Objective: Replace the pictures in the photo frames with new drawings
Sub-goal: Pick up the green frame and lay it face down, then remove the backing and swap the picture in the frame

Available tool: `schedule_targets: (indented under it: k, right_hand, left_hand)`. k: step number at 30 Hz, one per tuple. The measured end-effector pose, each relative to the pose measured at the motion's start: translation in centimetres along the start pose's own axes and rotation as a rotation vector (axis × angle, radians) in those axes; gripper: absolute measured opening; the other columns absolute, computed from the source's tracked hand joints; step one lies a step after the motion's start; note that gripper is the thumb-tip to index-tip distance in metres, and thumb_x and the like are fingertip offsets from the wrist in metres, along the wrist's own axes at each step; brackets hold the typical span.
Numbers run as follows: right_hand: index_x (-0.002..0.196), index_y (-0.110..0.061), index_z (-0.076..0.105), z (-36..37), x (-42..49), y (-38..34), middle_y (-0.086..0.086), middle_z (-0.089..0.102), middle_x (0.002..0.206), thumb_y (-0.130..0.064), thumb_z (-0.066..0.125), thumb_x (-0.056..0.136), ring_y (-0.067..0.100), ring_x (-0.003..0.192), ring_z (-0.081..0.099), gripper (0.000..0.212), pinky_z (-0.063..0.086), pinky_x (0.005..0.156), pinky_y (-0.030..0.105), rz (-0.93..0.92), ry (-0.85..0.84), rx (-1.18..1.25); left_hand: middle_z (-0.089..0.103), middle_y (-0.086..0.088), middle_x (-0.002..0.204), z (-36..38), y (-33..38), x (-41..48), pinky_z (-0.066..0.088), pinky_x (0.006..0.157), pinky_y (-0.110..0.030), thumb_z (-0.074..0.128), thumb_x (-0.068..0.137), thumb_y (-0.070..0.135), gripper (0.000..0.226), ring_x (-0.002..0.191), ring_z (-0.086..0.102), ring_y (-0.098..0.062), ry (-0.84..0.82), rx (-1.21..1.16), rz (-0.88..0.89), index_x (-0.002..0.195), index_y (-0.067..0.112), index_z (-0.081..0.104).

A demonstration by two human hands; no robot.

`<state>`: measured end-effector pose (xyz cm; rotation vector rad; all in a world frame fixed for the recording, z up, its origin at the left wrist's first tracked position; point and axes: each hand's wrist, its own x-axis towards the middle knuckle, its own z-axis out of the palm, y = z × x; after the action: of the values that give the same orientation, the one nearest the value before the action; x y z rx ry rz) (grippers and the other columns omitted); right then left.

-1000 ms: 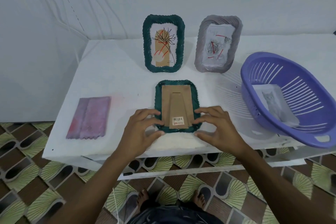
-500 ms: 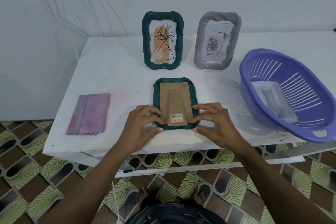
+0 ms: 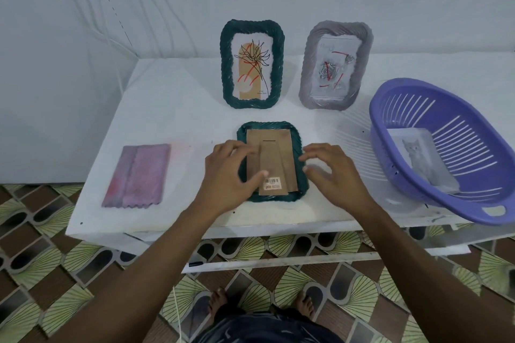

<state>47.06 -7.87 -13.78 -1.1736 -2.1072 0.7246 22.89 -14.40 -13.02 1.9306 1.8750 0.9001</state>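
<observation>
Frame (image 3: 271, 198) lies face down near the front edge of the counter (image 3: 172, 108), its brown backing (image 3: 274, 153) up (stand folded flat, barcode sticker at the near end). Left hand (image 3: 225, 172) grips its left rim, thumb on the backing. Right hand (image 3: 334, 172) is at the right rim with fingers bent, too blurred to tell if it grips. Behind stand a green frame (image 3: 225, 64) and a grey frame (image 3: 309, 64). A cat picture (image 3: 418, 159) lies in the basket (image 3: 473, 120); a cloth (image 3: 138, 175) lies left.
</observation>
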Motion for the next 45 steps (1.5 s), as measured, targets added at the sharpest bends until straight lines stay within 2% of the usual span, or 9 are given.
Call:
schedule_targets:
  k: [3, 8, 15, 20, 24, 28, 34, 40, 45]
  right_hand:
    - [0.101, -0.024, 0.068, 0.3, 2.5, 0.3, -0.007, 0.059, 0.117, -0.017, 0.064, 0.088, 0.014, 0.111, 0.049, 0.015, 0.035, 0.093, 0.024, 0.052, -0.026, -0.046]
    - [0.099, -0.024, 0.070, 1.5, 2.4, 1.5, -0.003, 0.059, 0.117, -0.016, 0.066, 0.085, 0.017, 0.107, 0.051, 0.017, 0.043, 0.094, 0.039, 0.028, 0.005, -0.087]
    - [0.108, -0.025, 0.067, 1.7, 2.4, 1.4, -0.007, 0.064, 0.112, -0.021, 0.061, 0.085, 0.017, 0.103, 0.054, 0.023, 0.047, 0.090, 0.044, 0.013, 0.045, -0.086]
    - [0.109, -0.027, 0.066, 1.8, 2.5, 1.8, -0.009, 0.064, 0.112, -0.023, 0.062, 0.087, 0.015, 0.104, 0.053, 0.023, 0.047, 0.090, 0.045, 0.028, 0.046, -0.090]
    - [0.114, -0.034, 0.066, 1.9, 2.6, 1.5, -0.011, 0.063, 0.116, -0.043, 0.058, 0.088, 0.014, 0.105, 0.051, 0.028, 0.046, 0.087, 0.041, 0.041, 0.041, -0.119]
    - [0.114, -0.040, 0.066, 2.2, 2.8, 1.2, -0.009, 0.057, 0.116, -0.050, 0.063, 0.085, 0.015, 0.104, 0.047, 0.031, 0.032, 0.078, 0.032, 0.016, -0.006, -0.269]
    - [0.113, -0.044, 0.067, 2.4, 2.8, 1.4, -0.011, 0.057, 0.115, -0.048, 0.067, 0.085, 0.014, 0.104, 0.047, 0.029, 0.034, 0.080, 0.033, 0.017, 0.013, -0.250]
    - [0.113, -0.043, 0.067, 2.3, 2.7, 1.3, -0.011, 0.056, 0.118, -0.047, 0.067, 0.085, 0.016, 0.108, 0.046, 0.029, 0.035, 0.085, 0.035, 0.035, 0.004, -0.240]
    - [0.117, -0.042, 0.065, 2.1, 2.6, 1.0, -0.012, 0.056, 0.122, -0.048, 0.064, 0.087, 0.015, 0.110, 0.044, 0.031, 0.032, 0.086, 0.033, 0.050, -0.023, -0.250]
  left_hand:
    - [0.038, 0.002, 0.139, 1.7, 2.3, 2.2, 0.025, 0.108, -0.043, 0.047, 0.079, 0.068, 0.063, 0.129, 0.030, -0.022, -0.076, 0.168, -0.026, 0.130, 0.032, 0.045]
    - [0.036, -0.004, 0.139, 4.1, 2.5, 1.9, 0.027, 0.104, -0.049, 0.044, 0.076, 0.066, 0.064, 0.128, 0.035, -0.031, -0.045, 0.438, 0.000, 0.125, 0.026, 0.049]
    - [0.035, -0.004, 0.149, 3.9, 2.8, 1.0, 0.017, 0.111, -0.056, 0.048, 0.077, 0.060, 0.064, 0.135, 0.037, -0.027, 0.131, 0.320, -0.037, 0.131, 0.026, 0.046]
    - [0.037, -0.002, 0.146, 3.5, 3.1, 1.0, 0.031, 0.103, -0.046, 0.050, 0.076, 0.059, 0.062, 0.122, 0.048, -0.023, 0.168, 0.244, -0.062, 0.129, 0.027, 0.049]
    - [0.043, -0.002, 0.139, 2.9, 3.4, 1.0, 0.040, 0.095, -0.042, 0.056, 0.073, 0.057, 0.062, 0.113, 0.052, -0.022, 0.228, 0.172, -0.064, 0.127, 0.026, 0.053]
    - [0.039, -0.001, 0.142, 1.3, 3.3, 1.5, 0.054, 0.086, -0.038, 0.056, 0.073, 0.059, 0.064, 0.115, 0.052, -0.021, 0.255, 0.073, -0.043, 0.129, 0.026, 0.053]
    - [0.041, 0.002, 0.141, -2.3, 0.1, 1.0, 0.053, 0.082, -0.035, 0.057, 0.073, 0.058, 0.062, 0.115, 0.051, -0.022, 0.244, 0.223, -0.116, 0.127, 0.029, 0.052]
    - [0.051, -0.006, 0.133, -3.4, -4.6, -1.7, 0.044, 0.092, -0.041, 0.050, 0.080, 0.054, 0.056, 0.110, 0.053, -0.030, 0.074, 0.456, -0.140, 0.126, 0.024, 0.052]
    - [0.040, -0.007, 0.145, -2.7, -5.2, -2.5, 0.021, 0.115, -0.052, 0.035, 0.085, 0.057, 0.057, 0.136, 0.030, -0.037, -0.025, 0.557, -0.158, 0.135, 0.029, 0.044]
